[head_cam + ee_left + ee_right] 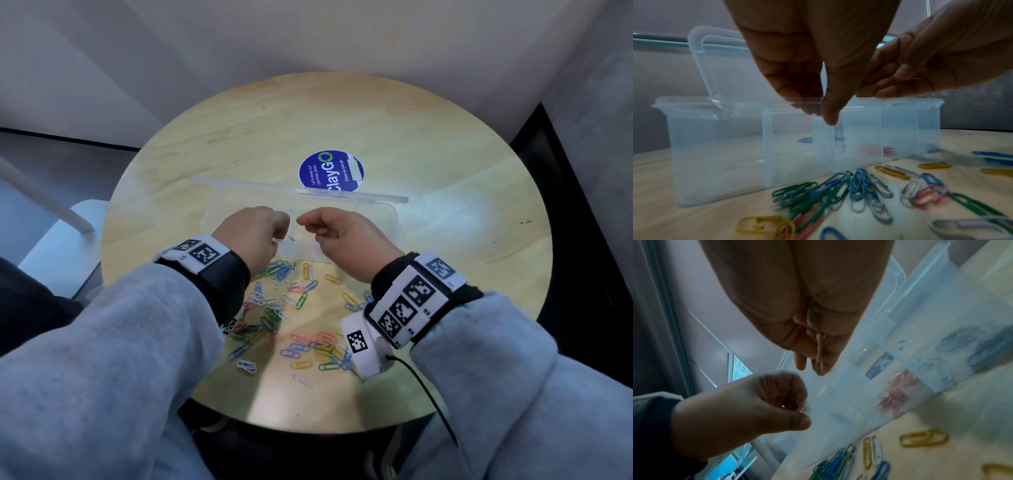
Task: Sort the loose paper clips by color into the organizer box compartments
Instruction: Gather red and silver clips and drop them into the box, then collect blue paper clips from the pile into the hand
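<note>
A clear organizer box (383, 219) stands on the table with its lid (308, 190) open behind it. Loose paper clips (291, 298) in blue, green, yellow, red and white lie in front of it. My left hand (283, 233) hovers over the box (715, 146); thumb and fingers (829, 118) pinch the top of a thin clear divider (824, 146) inside. My right hand (305, 222) is beside it over the rim, with curled fingers (813, 368) pressed together and nothing seen in them. One compartment holds red clips (898, 386), another blue clips (962, 340).
The round wooden table (445, 171) carries a blue round sticker (331, 170) behind the lid. A white seat (68, 240) stands off the left edge. A black cable (428, 387) trails from my right wrist over the near edge.
</note>
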